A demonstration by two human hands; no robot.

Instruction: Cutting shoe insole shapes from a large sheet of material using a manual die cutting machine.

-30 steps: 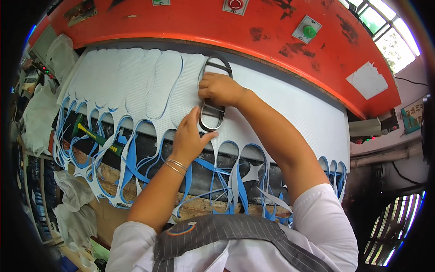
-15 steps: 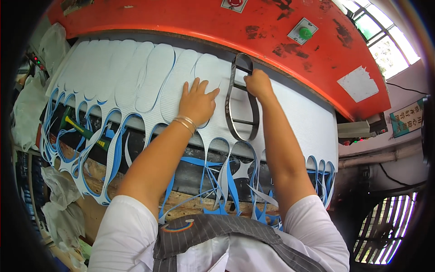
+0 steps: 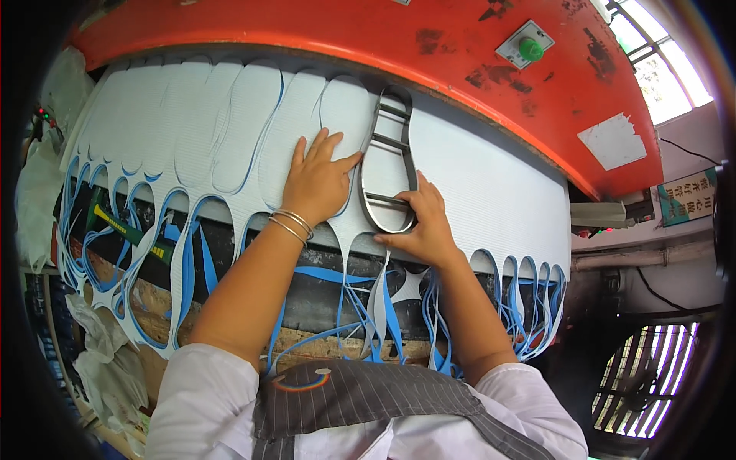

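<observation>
A sole-shaped metal cutting die (image 3: 389,196) with several crossbars stands on its edge on a white ribbed foam sheet (image 3: 491,199), beside outlines of cut soles. My right hand (image 3: 428,222) grips the die's rounded near end, thumb at the bottom and fingers along its right wall. To the left, my left hand (image 3: 318,178) lies flat with fingers spread over a sole-shaped cut (image 3: 295,115). Its thumb reaches to the die's left wall. Blue shows along the cut edges of the sheet.
An orange-red machine beam (image 3: 322,34) with a green button (image 3: 530,49) spans the far side. White-and-blue offcut strips (image 3: 383,307) hang at the near edge. A green-and-yellow handled tool (image 3: 123,228) lies at left, near plastic bags (image 3: 103,345).
The die has shifted slightly left and now stands close to my left thumb. My right hand has moved from its upper right side down to its near end.
</observation>
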